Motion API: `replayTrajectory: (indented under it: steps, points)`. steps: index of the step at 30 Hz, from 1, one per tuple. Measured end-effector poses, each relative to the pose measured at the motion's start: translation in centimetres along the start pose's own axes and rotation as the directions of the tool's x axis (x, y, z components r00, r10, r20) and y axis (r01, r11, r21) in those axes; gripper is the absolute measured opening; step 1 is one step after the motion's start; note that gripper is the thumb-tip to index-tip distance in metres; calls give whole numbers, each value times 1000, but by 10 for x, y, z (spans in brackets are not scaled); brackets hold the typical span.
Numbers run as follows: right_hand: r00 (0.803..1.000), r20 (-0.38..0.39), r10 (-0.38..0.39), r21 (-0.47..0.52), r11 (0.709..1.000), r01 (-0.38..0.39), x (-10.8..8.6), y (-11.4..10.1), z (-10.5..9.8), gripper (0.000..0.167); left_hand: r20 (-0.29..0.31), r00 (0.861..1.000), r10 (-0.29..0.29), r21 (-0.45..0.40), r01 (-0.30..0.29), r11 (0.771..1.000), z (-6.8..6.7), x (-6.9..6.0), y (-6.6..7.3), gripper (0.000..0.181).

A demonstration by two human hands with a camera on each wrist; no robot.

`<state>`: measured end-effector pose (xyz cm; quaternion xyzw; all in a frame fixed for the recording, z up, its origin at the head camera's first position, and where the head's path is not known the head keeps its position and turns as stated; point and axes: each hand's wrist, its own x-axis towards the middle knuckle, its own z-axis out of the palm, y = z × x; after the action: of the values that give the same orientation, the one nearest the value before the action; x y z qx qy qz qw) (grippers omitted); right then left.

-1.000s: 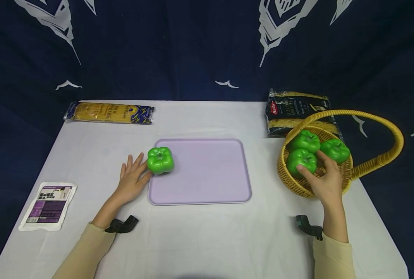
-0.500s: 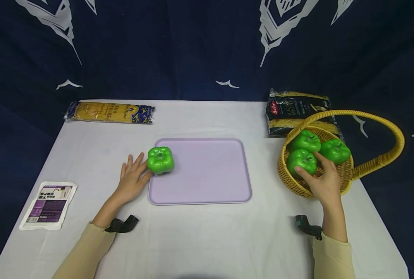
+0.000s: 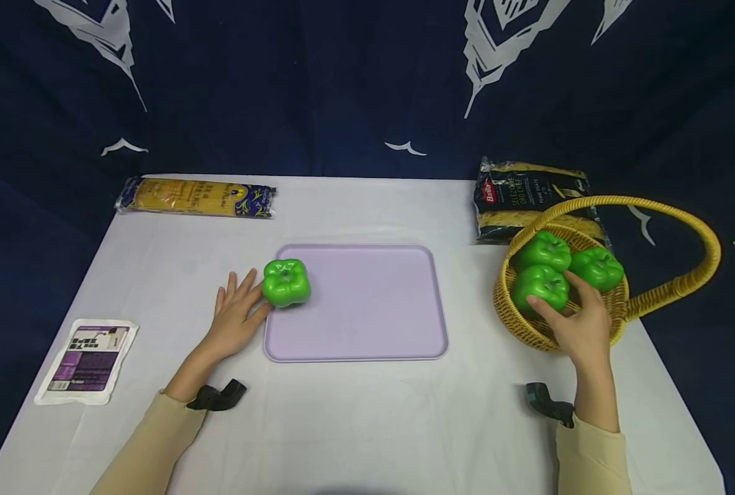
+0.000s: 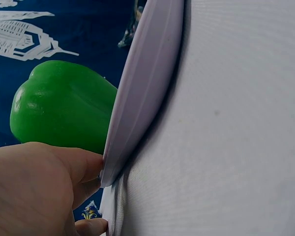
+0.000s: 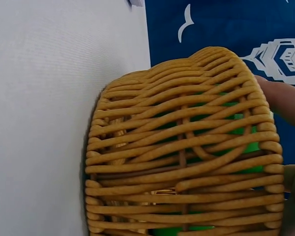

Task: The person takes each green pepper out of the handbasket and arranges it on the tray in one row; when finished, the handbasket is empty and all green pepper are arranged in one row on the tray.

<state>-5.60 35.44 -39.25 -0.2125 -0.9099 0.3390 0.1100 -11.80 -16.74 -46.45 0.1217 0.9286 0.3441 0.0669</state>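
A green pepper [image 3: 286, 282] sits on the left end of the lilac tray [image 3: 355, 350]. Beside it my left hand [image 3: 234, 324] lies with fingers spread, fingertips at the tray's left edge; in the left wrist view the hand [image 4: 34, 187] is by the rim, just below the pepper [image 4: 61, 108]. The wicker basket [image 3: 516, 326] holds three more green peppers. My right hand [image 3: 580, 326] reaches into it, thumb and fingers around the front pepper [image 3: 539, 289]. In the right wrist view the basket's wall [image 5: 187, 162] hides most of that grip.
A yellow and blue pasta packet [image 3: 196, 197] lies at the back left, a black pasta bag [image 3: 528, 196] behind the basket. A white and purple packet [image 3: 86, 362] lies at the left. The basket's tall handle [image 3: 692, 278] arches out to the right.
Both hands have kept nearly the same places. The right fingers have shifted only slightly about the front pepper in the basket.
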Motion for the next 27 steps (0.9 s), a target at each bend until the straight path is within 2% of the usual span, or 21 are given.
replayTrajectory:
  steps: [2, 5, 10, 15, 19, 23, 27]
  points:
    - [1000, -21, 5, 1, 1000, -5, -1, 0, -2, 80, 5, 1000, -4, -1, 4, 1000, 0, -1, 0, 53]
    - [997, -77, -32, 6, 999, 33, -4, -3, -7, 77, 10, 1000, -7, 2, 7, 1000, 0, -1, 1, 53]
    - [979, -177, -101, 17, 994, 105, -10, -13, -15, 74, 10, 1000, -6, 3, 6, 1000, -1, -1, 1, 53]
    - [965, -219, -145, 56, 985, 161, -15, -30, -17, 73, 7, 1000, -10, 4, 10, 1000, -1, 0, 0, 53]
    - [962, -198, -190, 76, 975, 208, -17, -48, -13, 74, 3, 1000, -8, 2, 8, 1000, -1, 0, -1, 53]
    - [962, -128, -239, 100, 962, 253, -19, -69, -3, 76, 0, 1000, -4, 4, 4, 1000, 0, 0, -2, 53]
    - [945, -53, -323, 137, 935, 327, -20, -85, 15, 76, -4, 1000, 0, 2, 0, 1000, 1, 0, -1, 53]
